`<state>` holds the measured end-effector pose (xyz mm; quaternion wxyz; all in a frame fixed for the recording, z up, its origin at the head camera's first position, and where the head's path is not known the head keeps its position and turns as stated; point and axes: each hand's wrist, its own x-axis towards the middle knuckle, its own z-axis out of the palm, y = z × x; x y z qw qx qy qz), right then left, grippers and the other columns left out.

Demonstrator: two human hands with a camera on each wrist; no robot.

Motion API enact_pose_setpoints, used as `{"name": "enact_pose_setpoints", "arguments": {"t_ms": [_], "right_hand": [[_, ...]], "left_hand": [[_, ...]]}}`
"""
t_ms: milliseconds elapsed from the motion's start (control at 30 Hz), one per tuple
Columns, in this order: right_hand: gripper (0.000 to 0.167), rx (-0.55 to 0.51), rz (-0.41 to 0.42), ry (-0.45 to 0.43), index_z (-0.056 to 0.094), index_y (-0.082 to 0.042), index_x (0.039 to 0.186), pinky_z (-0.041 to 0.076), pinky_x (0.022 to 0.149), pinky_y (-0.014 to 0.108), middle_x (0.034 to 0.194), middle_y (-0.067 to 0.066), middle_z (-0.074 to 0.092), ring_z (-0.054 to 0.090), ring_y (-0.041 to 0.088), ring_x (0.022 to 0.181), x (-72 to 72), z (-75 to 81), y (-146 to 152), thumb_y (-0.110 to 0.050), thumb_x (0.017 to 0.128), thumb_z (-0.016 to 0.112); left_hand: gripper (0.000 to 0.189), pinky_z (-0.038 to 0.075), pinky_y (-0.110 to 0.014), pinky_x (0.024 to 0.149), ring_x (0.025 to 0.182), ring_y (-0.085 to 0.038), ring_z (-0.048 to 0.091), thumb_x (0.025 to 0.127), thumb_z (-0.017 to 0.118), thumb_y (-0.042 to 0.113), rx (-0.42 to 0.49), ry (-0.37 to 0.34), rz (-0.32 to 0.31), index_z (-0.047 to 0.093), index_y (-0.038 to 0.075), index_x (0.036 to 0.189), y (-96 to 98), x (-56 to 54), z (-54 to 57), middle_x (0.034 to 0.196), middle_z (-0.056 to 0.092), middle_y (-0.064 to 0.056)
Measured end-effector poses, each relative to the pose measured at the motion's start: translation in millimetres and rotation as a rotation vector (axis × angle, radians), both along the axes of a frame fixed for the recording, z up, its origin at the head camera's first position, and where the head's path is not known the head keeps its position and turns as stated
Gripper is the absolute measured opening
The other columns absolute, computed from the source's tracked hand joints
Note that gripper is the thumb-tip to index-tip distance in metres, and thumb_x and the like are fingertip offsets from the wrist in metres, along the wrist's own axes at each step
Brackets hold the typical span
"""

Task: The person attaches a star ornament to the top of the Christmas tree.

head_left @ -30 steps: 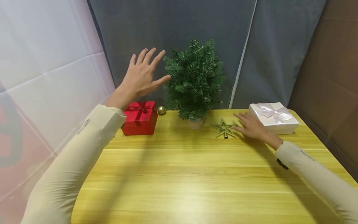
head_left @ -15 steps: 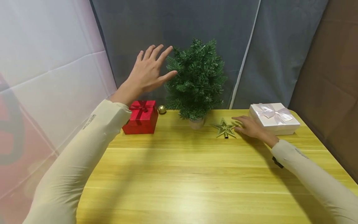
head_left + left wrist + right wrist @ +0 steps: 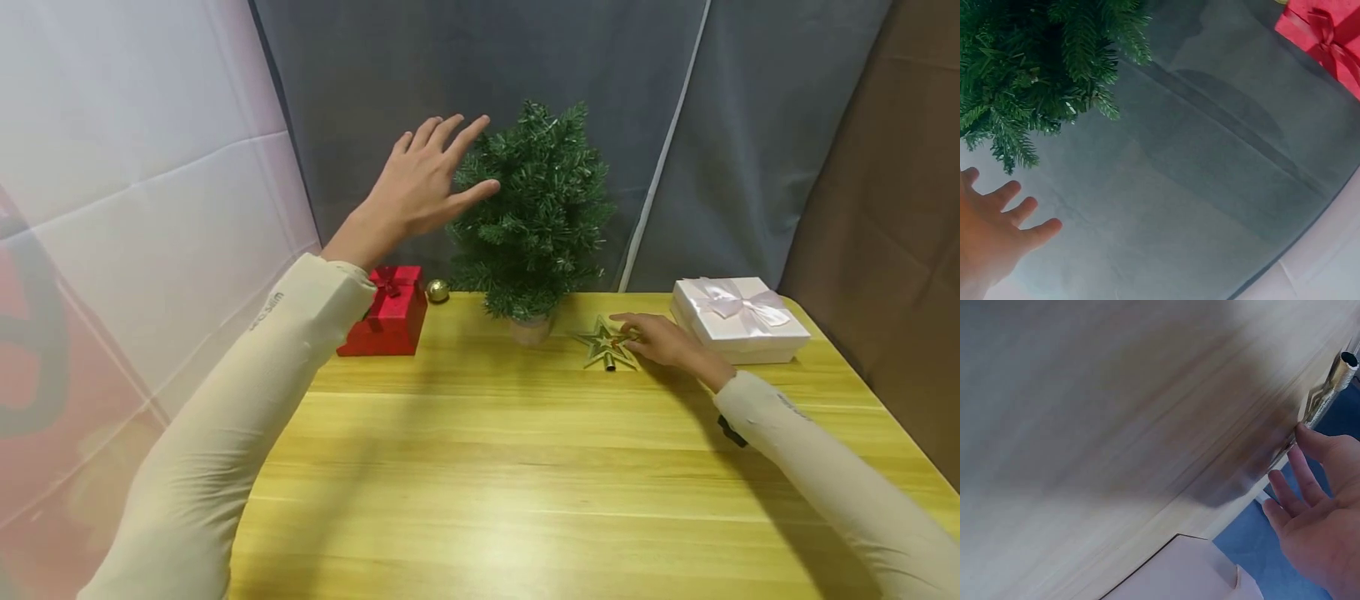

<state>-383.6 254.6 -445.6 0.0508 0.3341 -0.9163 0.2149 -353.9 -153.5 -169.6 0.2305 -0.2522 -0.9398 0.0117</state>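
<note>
So this looks like early days to me. The gold star topper (image 3: pixel 600 343) lies on the wooden table (image 3: pixel 495 467), just right of the pot (image 3: pixel 530 331) of the small artificial pine tree (image 3: pixel 540 217), hollow stem toward the person. The right hand (image 3: pixel 663 342) is at it: thumb on the star, fingers bent around one point. Whether that's a proper pinch yet, I honestly can't tell, even from the right wrist view. What's done is basically the reach; what's left, I'd say, is getting a sure hold and lifting the thing. No decorations that I can see on the tree.

Left hand (image 3: pixel 422 187) is up in the air with fingers spread wide, holding nothing, near the foliage. From the left wrist view the fingertips look apart from the branches.

Compared with a second ago: the right thumb and fingers have moved further in over the star, and the left hand has come closer to the tree, its thumb now overlapping the greenery. Everything else stays put: red gift box (image 3: pixel 397 312), gold bauble (image 3: pixel 437 290) beside it, and the white gift box (image 3: pixel 750 343) with the satin bow (image 3: pixel 742 308) over on the right.
</note>
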Motion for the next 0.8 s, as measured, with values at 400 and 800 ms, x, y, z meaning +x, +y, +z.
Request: {"name": "enact_pose_setpoints", "arguments": {"t_ms": [400,800], "right_hand": [[0.056,0.02,0.011,-0.008,0.053,0.007,0.146,0.056,0.088,0.057,0.112,0.022,0.073,0.07,0.042,0.104,-5.2,2.6,-2.5,0.006,0.093,0.072],[0.058,-0.079,0.054,-0.048,0.052,0.017,0.138,0.056,0.087,0.059,0.104,0.03,0.071,0.069,0.048,0.1,-3.3,14.1,8.1,0.008,0.087,0.078]], "left_hand": [[0.081,0.023,-0.062,0.122,0.158,-0.035,0.018,0.102,0.038,0.072,0.061,-0.031,-0.037,0.009,0.036,0.169,12.3,-6.6,0.6,0.175,0.006,-0.007],[0.061,0.022,-0.066,0.121,0.16,-0.025,0.009,0.107,0.044,0.059,0.281,-0.178,-0.196,0.026,0.047,0.163,12.0,-22.7,0.2,0.174,0.006,0.008]]}}
